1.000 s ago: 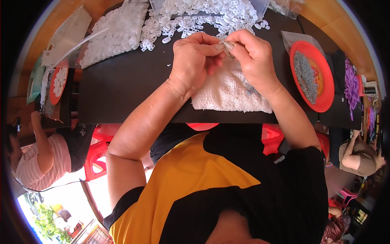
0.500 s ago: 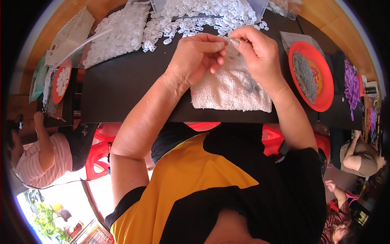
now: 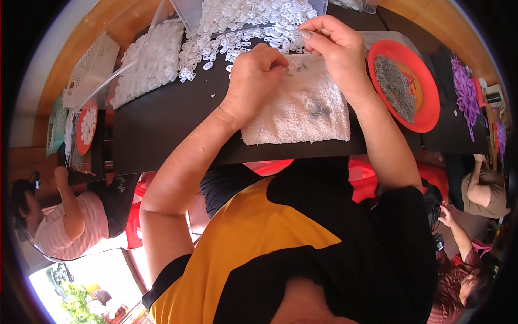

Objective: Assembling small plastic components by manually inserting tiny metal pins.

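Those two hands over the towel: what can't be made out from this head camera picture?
- Whatever the left hand pinches: too small, hidden by curled fingers.
- The right hand fingertips' grip: too small to tell what they hold.
- Small grey pieces on the white towel: too small to identify.
- White plastic rings: the pile is cut off by the top edge.

One white towel (image 3: 295, 116), one red plate (image 3: 403, 81), two hands, and white plastic rings (image 3: 237, 27) beyond counting.

A white towel (image 3: 294, 113) lies flat on the black table (image 3: 162, 124). Small grey metal bits (image 3: 318, 109) rest on the towel's middle.
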`<control>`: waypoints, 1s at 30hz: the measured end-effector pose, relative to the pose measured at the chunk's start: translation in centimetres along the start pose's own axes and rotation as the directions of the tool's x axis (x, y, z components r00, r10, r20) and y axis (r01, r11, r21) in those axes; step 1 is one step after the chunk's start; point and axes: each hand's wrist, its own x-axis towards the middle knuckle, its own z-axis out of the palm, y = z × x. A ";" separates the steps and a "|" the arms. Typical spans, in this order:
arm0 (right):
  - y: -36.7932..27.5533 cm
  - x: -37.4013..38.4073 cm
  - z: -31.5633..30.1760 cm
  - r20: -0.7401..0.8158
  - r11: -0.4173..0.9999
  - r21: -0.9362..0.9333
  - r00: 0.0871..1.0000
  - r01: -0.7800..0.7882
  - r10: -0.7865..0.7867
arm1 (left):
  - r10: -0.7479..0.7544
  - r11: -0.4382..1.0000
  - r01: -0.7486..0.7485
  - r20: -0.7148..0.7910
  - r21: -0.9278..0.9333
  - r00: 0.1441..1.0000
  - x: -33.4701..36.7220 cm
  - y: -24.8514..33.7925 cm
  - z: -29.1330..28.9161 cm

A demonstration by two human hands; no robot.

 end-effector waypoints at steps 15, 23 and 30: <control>-0.6 0.3 -0.5 0.015 0.997 0.051 0.998 0.055 -0.056 | -0.037 0.995 0.038 0.014 -0.097 0.999 2.7 0.0 0.6; -1.3 -0.3 0.2 0.187 0.918 0.092 0.913 -0.385 0.364 | -0.336 0.721 0.221 -0.052 -0.656 0.940 0.6 2.4 -1.0; -0.5 -0.5 1.2 0.205 0.917 0.197 0.929 -0.348 0.308 | -0.299 0.716 0.165 -0.084 -0.679 0.951 -0.3 2.3 -0.3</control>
